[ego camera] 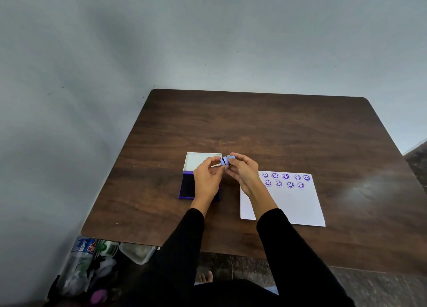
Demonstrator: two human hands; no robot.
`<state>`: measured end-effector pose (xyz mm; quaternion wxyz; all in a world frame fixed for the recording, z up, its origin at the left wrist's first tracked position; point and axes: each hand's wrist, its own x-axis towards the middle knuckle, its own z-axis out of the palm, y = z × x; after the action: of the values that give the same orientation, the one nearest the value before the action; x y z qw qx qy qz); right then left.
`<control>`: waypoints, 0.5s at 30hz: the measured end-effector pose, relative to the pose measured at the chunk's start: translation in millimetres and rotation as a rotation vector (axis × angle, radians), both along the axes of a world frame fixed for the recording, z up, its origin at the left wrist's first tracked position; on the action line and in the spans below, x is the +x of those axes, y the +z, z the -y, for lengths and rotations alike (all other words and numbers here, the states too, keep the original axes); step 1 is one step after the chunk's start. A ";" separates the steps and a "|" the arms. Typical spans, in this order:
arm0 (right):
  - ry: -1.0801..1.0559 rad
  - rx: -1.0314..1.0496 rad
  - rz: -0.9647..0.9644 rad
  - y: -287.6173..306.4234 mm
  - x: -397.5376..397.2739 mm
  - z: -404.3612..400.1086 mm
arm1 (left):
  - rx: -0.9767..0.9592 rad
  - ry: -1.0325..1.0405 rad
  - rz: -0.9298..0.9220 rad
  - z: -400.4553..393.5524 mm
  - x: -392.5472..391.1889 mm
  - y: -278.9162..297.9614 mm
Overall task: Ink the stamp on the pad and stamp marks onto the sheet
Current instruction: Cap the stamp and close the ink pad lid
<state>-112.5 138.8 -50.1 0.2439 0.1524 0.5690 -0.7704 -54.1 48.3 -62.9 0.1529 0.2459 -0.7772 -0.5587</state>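
A small round blue stamp is held above the table between both hands. My left hand pinches one blue piece, and my right hand pinches a second blue piece right beside it. Below my left hand lies the open purple ink pad, its white lid folded back. To the right lies the white sheet, with two rows of purple smiley marks along its top.
The dark wooden table stands against a grey wall. On the floor at the lower left are plastic bottles and clutter. A bare foot shows under the table's front edge.
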 end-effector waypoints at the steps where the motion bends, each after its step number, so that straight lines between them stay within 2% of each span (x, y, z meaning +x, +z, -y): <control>1: 0.007 -0.002 0.002 0.0 -0.4 -0.8 | 0.008 0.004 0.005 0.5 -0.5 0.3; 15: 0.080 -0.041 0.053 -4.6 -10.1 -10.9 | 0.003 0.034 0.031 -6.6 -6.0 0.7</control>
<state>-122.5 149.7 -54.7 0.2926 0.1447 0.5520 -0.7673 -60.1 54.9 -62.2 0.1498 0.2679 -0.7744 -0.5533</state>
